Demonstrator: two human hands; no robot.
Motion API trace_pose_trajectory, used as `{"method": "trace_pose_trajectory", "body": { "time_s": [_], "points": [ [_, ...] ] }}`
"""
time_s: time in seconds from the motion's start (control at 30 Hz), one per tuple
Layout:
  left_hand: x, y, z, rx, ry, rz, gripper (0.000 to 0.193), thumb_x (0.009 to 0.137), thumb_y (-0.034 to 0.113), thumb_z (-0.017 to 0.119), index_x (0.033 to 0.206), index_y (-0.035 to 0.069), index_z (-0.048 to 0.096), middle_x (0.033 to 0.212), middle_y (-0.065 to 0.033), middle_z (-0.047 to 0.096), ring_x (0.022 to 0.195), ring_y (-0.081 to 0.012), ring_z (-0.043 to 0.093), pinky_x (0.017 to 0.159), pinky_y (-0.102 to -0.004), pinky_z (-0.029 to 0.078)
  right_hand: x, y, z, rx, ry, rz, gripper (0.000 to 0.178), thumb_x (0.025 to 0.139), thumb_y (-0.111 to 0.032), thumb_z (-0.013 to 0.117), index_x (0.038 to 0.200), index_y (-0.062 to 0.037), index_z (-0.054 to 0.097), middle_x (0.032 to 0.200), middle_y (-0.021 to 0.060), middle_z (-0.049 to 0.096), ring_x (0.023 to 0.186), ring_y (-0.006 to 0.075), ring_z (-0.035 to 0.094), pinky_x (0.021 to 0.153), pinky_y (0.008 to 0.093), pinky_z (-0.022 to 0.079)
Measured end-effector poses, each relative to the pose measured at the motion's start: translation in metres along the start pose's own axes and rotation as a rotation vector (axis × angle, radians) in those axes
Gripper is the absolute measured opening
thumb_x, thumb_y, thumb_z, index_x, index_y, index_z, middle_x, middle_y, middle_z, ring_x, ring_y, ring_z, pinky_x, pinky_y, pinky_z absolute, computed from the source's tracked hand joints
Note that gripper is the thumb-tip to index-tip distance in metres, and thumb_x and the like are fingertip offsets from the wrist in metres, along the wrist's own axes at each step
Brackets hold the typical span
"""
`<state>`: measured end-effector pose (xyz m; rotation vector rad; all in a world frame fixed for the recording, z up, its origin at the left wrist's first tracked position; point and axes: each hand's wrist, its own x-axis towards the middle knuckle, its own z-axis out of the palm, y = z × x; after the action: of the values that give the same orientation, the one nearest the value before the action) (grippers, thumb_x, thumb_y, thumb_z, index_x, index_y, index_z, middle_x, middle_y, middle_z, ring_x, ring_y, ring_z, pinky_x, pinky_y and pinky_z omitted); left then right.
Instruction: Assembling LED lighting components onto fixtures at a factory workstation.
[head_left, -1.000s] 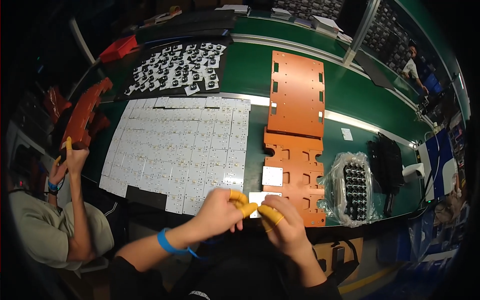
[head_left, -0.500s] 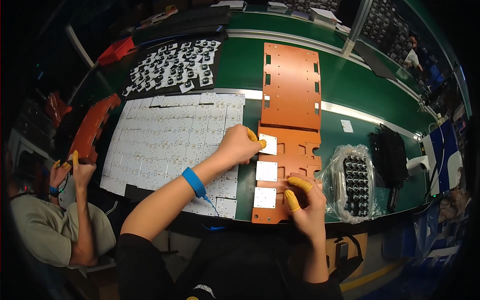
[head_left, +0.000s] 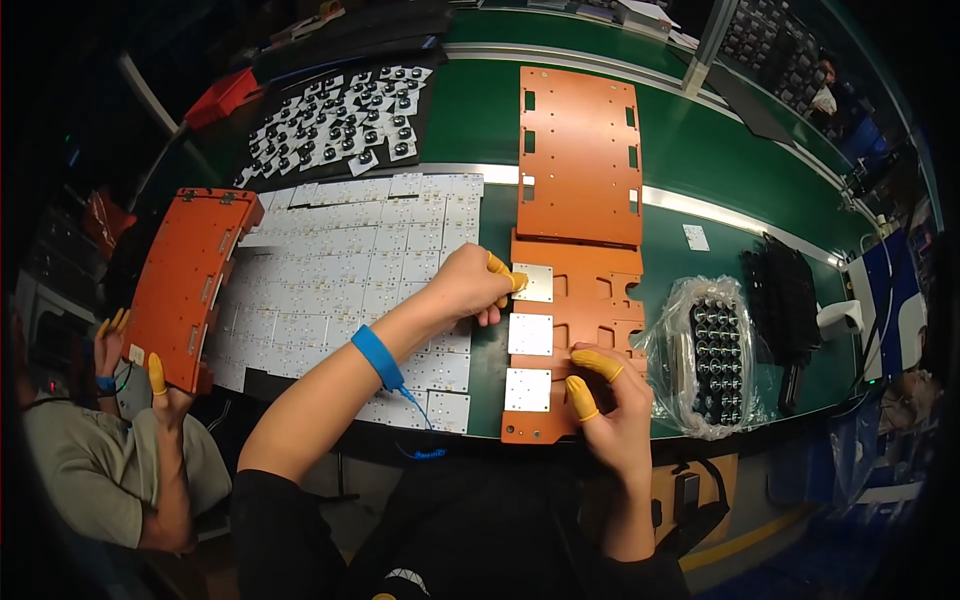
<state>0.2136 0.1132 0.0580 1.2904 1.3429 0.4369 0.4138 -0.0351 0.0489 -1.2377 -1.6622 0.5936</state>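
Note:
My left hand (head_left: 470, 285), with yellow finger cots and a blue wrist strap (head_left: 378, 357), has its fingers closed at the left edge of a white square circuit board (head_left: 537, 285). That board lies on an orange recessed plate (head_left: 575, 256). Below it on the plate are a second white board (head_left: 530, 335) and a third board (head_left: 527, 390), in a column along the left side. My right hand (head_left: 612, 400), also in yellow finger cots, hovers over or rests on the plate's lower right, thumb and forefinger apart and holding nothing visible.
A large sheet of white boards (head_left: 350, 260) lies left. Behind it is a black mat with small lens-topped boards (head_left: 340, 120). An orange panel (head_left: 578, 150) adjoins the plate. Bagged black lenses (head_left: 715, 350) and a loose board (head_left: 696, 237) lie right. A co-worker holds an orange part (head_left: 185, 280).
The top board has turned from tilted to nearly square with the plate, my left fingers still at its edge. At the left, the co-worker has raised and turned the orange part. The view shifts slightly.

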Motion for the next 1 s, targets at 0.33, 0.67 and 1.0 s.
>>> {"method": "trace_pose_trajectory", "body": {
  "time_s": [0.33,0.67,1.0],
  "points": [
    [-0.004,-0.002,0.004,-0.097,-0.044,-0.036,0.025,0.093,0.017,0.063,0.086,-0.008,0.062,0.061,-0.0046,0.056,0.041,-0.0111,0.055,0.033,-0.0222,0.04,0.0,-0.004,0.0,-0.064,-0.023,-0.029,0.023,0.083,-0.004,0.07,0.104,0.003,0.064,0.101,0.0175,0.067,0.092,0.0319,0.067,0.081,0.0341,0.052],
    [-0.083,-0.007,0.019,0.492,0.333,0.501,0.029,0.083,0.027,0.071,0.077,-0.001,0.064,0.054,-0.0191,0.059,0.054,-0.0375,0.063,0.053,-0.0448,0.05,-0.018,-0.002,-0.013,-0.066,0.182,-0.079,0.02,0.082,0.003,0.07,0.101,0.001,0.067,0.093,0.0143,0.069,0.077,0.0236,0.068,0.073,0.0316,0.053],
    [-0.216,-0.154,0.034,-0.313,0.224,-0.007,0.014,0.088,0.001,0.065,0.1,-0.004,0.071,0.069,-0.0067,0.068,0.056,-0.0092,0.064,0.048,-0.0225,0.047,-0.069,0.075,-0.114,-0.794,0.427,0.227,0.028,0.091,-0.012,0.066,0.118,-0.0034,0.066,0.103,0.0067,0.06,0.06,0.0121,0.04,0.055,0.0264,0.037]
  ]
}}
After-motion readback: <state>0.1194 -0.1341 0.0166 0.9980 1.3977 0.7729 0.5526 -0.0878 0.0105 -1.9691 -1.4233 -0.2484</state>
